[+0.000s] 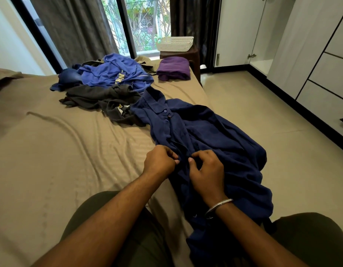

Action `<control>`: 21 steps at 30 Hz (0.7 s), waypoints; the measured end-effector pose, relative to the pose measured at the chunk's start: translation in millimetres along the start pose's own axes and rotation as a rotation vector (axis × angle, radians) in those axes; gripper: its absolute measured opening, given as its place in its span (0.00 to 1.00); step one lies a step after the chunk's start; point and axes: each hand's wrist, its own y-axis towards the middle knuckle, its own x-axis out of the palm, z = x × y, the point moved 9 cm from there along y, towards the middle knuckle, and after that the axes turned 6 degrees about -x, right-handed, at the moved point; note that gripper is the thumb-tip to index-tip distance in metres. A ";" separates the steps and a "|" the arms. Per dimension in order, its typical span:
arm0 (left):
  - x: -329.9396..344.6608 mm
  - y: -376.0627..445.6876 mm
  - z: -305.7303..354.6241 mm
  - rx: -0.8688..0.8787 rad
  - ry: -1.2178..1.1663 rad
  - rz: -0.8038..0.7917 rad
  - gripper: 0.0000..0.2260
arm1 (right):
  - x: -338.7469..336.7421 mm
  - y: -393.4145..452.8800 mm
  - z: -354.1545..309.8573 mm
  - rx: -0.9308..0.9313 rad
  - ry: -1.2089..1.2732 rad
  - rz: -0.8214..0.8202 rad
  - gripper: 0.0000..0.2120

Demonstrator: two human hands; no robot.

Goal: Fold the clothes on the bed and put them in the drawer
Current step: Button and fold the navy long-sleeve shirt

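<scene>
A dark navy button-front shirt (201, 135) lies spread along the bed's right edge over the tan striped bedsheet (51, 151), collar toward 12 o'clock. The left hand (160, 160) and right hand (206, 170) both pinch its placket with curled fingers. At 11 o'clock sits a heap of blue and dark grey clothes (107, 83); at 12 o'clock, a folded purple garment (173, 69) and a white perforated plastic basket (175, 43).

Pretty clearly a bedroom in someone's home: a bed (51, 151) with a tan sheet and loose clothes (109, 81) piled on it, dark curtains (76, 26) by a big window (145, 22), and white built-in wardrobe drawers (328, 66) along the wall.
</scene>
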 end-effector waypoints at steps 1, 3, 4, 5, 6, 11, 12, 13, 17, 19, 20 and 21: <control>-0.6 -0.9 0.5 0.005 0.009 0.014 0.08 | 2.1 1.2 1.7 0.028 0.040 -0.018 0.02; -4.6 -3.2 3.1 0.027 0.035 0.060 0.09 | 9.4 2.0 9.1 0.125 0.130 -0.081 0.03; -7.1 -3.0 4.1 0.041 0.040 0.090 0.09 | 11.6 1.6 12.9 0.160 0.166 -0.095 0.04; -9.5 -3.1 4.9 0.056 0.041 0.112 0.09 | 12.4 1.3 15.0 0.178 0.197 -0.093 0.04; -10.2 -4.5 6.0 0.063 0.031 0.114 0.09 | 12.8 1.1 16.5 0.187 0.227 -0.087 0.03; 0.6 -6.8 6.1 0.031 -0.127 -0.008 0.09 | 19.0 1.5 19.4 0.221 0.325 -0.125 0.01; 1.6 -7.4 6.8 0.028 -0.152 -0.022 0.09 | 20.4 1.6 19.9 0.220 0.326 -0.136 0.01; 2.4 -7.6 6.6 0.024 -0.169 -0.035 0.10 | 21.4 1.4 19.7 0.215 0.323 -0.146 0.01; 5.1 -9.1 7.1 0.014 -0.208 -0.078 0.09 | 25.0 1.7 21.0 0.210 0.335 -0.166 0.02; 6.2 -8.3 5.9 0.002 -0.222 -0.084 0.09 | 25.7 1.6 21.6 0.209 0.341 -0.168 0.02; 6.5 -8.1 5.4 -0.002 -0.229 -0.085 0.09 | 25.5 1.4 21.5 0.207 0.343 -0.166 0.02; 6.8 -8.0 5.5 -0.004 -0.239 -0.088 0.09 | 24.9 0.9 21.5 0.204 0.346 -0.161 0.02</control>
